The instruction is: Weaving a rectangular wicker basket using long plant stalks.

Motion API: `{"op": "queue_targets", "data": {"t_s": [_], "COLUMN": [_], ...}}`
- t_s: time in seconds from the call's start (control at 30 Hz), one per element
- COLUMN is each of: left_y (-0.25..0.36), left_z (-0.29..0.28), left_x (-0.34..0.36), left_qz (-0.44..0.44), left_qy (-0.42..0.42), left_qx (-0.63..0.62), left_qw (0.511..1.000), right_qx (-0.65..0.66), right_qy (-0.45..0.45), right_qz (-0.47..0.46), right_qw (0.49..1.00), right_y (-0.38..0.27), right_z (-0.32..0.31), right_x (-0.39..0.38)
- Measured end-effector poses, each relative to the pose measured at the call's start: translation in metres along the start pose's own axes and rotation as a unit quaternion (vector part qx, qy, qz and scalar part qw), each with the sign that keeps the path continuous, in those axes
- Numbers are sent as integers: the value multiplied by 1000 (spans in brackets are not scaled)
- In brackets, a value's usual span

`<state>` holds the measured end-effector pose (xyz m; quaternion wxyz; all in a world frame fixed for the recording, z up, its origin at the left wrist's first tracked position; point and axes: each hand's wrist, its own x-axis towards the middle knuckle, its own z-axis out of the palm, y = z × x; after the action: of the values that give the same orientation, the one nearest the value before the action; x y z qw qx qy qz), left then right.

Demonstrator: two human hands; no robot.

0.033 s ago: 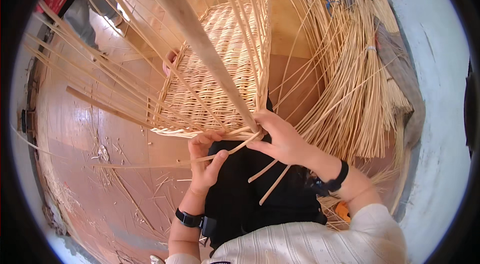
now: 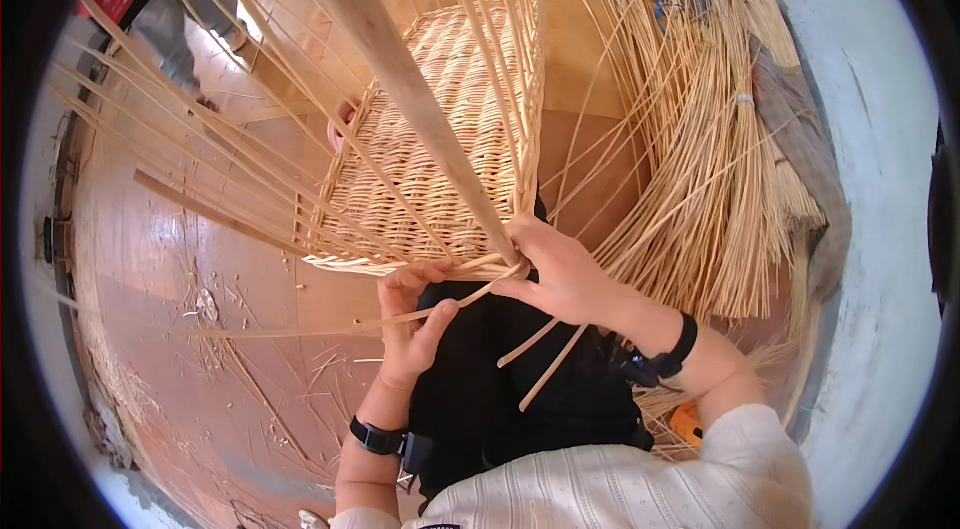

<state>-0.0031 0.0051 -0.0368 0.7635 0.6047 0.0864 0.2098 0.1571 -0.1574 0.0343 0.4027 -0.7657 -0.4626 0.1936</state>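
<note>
A rectangular basket (image 2: 415, 164) of pale woven willow lies before me, its uncut stakes standing up around the edges. A thick wooden stick (image 2: 400, 79) rises at its near right corner. My right hand (image 2: 565, 274) is closed at that corner, thumb and fingers pressed around a bent willow rod (image 2: 478, 295) at the foot of the stick. Along the near edge, my left hand (image 2: 412, 321) grips the same rod between thumb and fingers, its upper fingertips touching the rim. The rod's loose end runs out to the left. Under my right hand, fingertips are partly hidden.
Bundles of willow rods (image 2: 700, 179) lie to the right by a pale wall (image 2: 860, 229). A second thick stick (image 2: 215, 212) slants out leftward from the basket. Offcuts (image 2: 207, 306) litter the floor. Another person's leg (image 2: 165, 39) shows upper left; a pinkish hand-like shape (image 2: 343, 119) touches the basket's left side.
My right hand and forearm have shifted very slightly at the corner. The other person's leg at the upper left has moved a little. My left hand keeps its place.
</note>
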Motion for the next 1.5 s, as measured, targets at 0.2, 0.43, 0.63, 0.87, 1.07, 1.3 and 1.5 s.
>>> {"op": "queue_targets", "data": {"t_s": [0.2, 0.43, 0.63, 0.87, 1.07, 1.3, 1.5], "left_y": [19, 66, 79, 86, 107, 93, 79], "left_z": [1, 29, 51, 54, 86, 86, 90], "left_x": [13, 50, 61, 81, 102, 97, 89], "left_qz": [-46, -101, -97, -202, -278, -236, -191], "left_qy": [-17, 17, 67, -13, -80, -44, 35], "left_qx": [152, 503, 446, 384, 346, 397, 229], "left_qw": [987, 858, 887, 901, 892, 886, 954], "right_qx": [-58, -65, -33, -53, -79, -109, -149], "right_qy": [-69, 79, 125, 191, 226, 224, 225], "right_qz": [34, -10, -20, -85, -67, -70, -78], "right_qw": [995, 995, 991, 977, 969, 966, 960], "right_y": [-1, 12, 14, 20, 19, 20, 27], "right_z": [-1, 26, 31, 36, 47, 43, 46], "right_x": [9, -2, -5, -2, -7, -10, -2]}}
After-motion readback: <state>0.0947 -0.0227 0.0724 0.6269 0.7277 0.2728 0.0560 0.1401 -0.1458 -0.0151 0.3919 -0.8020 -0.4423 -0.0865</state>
